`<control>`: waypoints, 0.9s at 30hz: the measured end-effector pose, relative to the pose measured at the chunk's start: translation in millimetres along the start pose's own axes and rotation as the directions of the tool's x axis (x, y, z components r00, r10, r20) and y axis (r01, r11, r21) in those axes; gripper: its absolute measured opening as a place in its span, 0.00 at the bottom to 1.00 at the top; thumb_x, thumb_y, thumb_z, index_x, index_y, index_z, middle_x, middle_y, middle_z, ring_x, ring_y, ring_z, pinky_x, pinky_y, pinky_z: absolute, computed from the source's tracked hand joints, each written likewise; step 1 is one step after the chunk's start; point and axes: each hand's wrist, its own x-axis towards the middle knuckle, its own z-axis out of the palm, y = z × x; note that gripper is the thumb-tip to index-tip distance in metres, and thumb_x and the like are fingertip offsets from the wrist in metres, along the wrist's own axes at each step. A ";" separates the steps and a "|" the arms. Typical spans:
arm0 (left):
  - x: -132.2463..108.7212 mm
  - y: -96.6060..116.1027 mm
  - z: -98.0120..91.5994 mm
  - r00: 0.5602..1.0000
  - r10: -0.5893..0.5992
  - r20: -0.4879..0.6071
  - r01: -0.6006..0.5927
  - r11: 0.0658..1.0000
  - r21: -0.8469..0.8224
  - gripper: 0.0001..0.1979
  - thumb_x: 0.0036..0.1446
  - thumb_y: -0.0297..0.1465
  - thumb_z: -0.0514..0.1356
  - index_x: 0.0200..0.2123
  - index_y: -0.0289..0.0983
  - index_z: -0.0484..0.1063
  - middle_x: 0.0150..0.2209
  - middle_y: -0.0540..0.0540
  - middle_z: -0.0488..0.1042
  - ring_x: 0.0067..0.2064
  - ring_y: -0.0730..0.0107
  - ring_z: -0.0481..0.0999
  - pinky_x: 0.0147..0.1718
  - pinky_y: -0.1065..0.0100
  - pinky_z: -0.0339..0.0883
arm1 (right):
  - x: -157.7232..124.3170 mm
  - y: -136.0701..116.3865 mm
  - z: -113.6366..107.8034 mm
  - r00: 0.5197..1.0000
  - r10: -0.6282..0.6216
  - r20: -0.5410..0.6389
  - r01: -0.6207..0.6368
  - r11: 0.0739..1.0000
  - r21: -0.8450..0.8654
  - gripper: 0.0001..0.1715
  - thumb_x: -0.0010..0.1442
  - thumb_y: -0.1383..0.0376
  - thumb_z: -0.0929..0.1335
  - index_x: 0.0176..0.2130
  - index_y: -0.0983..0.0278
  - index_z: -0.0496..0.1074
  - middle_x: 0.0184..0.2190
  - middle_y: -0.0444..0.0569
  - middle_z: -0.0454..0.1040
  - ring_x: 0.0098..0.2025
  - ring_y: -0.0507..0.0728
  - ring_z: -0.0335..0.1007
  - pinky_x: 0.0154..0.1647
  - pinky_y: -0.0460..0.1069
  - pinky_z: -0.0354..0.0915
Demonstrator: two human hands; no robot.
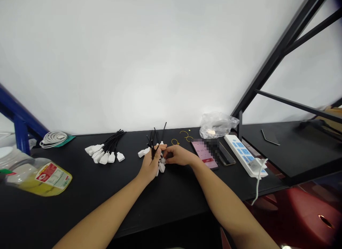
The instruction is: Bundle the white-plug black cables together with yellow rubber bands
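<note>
My left hand (151, 164) is closed around a small bunch of short black cables with white plugs (161, 167); the plugs point down and the black ends stick up. My right hand (179, 155) meets it from the right, its thumb and fingers pinched at the white plugs, partly hidden. Just behind my left hand, more white-plug cables (142, 153) lie on the black table. Farther left rests a separate pile of the same cables (107, 148), fanned out with plugs toward me.
Yellow ties (175, 142) lie behind my right hand. To the right are a lit phone (204, 154), a dark phone-like slab (227, 154), a clear plastic bag (217, 124) and a power strip (243, 152). A bottle of yellow liquid (50, 177) and a coiled white cable (53, 138) stand left.
</note>
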 end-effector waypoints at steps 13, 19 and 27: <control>-5.1 4.5 4.6 0.989 -0.016 0.149 0.008 0.998 0.055 0.21 0.61 0.48 0.59 0.28 0.36 0.71 0.25 0.48 0.73 0.29 0.70 0.74 0.32 0.67 0.69 | 7.2 17.5 -10.1 0.939 0.019 -0.344 -0.148 0.924 -0.353 0.13 0.62 0.66 0.67 0.46 0.63 0.77 0.35 0.46 0.77 0.37 0.53 0.72 0.40 0.47 0.63; -5.3 -0.2 4.6 0.998 -0.059 -0.008 0.059 0.996 0.072 0.22 0.62 0.50 0.57 0.30 0.36 0.71 0.21 0.53 0.67 0.23 0.73 0.70 0.24 0.70 0.66 | 28.6 13.1 8.0 0.946 0.061 -0.317 -0.237 0.800 -0.551 0.24 0.70 0.58 0.61 0.62 0.55 0.66 0.52 0.54 0.72 0.48 0.59 0.72 0.46 0.50 0.62; -3.1 -0.9 2.7 0.996 -0.063 -0.056 0.065 0.997 0.034 0.20 0.59 0.49 0.60 0.30 0.37 0.72 0.25 0.51 0.69 0.27 0.71 0.74 0.31 0.68 0.72 | 28.2 10.7 5.3 0.926 0.081 -0.369 -0.259 0.847 -0.464 0.09 0.64 0.60 0.65 0.36 0.61 0.72 0.32 0.47 0.76 0.34 0.54 0.70 0.33 0.47 0.57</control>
